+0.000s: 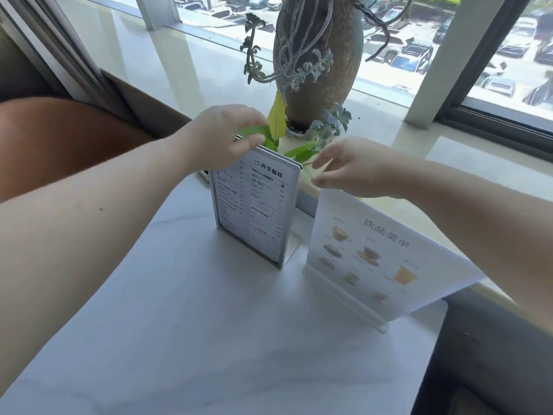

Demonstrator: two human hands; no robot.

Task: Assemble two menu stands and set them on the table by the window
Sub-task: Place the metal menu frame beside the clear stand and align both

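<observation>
**Surroundings Beyond the Menus**

A tall, rough brown vase [318, 55] is seen at top centre, standing on a pale, glossy windowsill [149, 64]. Grey-green trailing succulent stems [294, 70] are draped down its front. Bright green leaves [276, 121] are clustered at its foot. Parked cars [413, 53] are visible through the window [493, 46] at upper right. A reddish-brown cushioned seat [59, 139] is found at the left edge.

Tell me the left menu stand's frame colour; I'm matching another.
Silver-grey metal frame, seen in the head view.
</observation>
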